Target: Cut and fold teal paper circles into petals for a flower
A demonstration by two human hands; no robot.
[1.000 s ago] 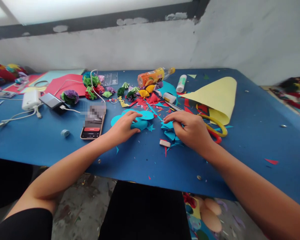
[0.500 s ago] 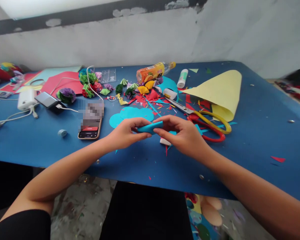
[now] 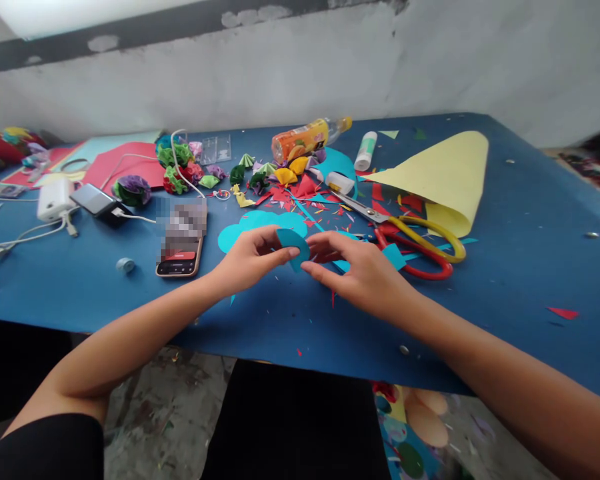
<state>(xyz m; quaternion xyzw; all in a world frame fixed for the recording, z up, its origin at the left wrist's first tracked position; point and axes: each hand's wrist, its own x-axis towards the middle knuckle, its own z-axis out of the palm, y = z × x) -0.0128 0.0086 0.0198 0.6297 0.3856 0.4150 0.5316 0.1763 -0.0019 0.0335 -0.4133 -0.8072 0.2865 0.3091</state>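
Observation:
My left hand pinches a small folded piece of bright blue paper between thumb and fingers; its outer edge is curved. My right hand is at the paper's right edge, thumb and fingers apart and curved; whether its fingertips touch the paper I cannot tell. Behind my left hand lies a blue paper cloud shape, partly hidden by the hand. Beyond my right hand rest large scissors with one yellow and one red handle. More blue paper scraps lie beside my right hand.
A phone and a small round cap lie at left. Behind are red scraps, folded paper flowers, an orange drink bottle, a glue stick and a rolled yellow sheet on the blue table.
The folded blue paper has turned from lying edge-on to standing tilted, showing its curved side. My right hand has loosened its grip on it and its fingers have spread slightly.

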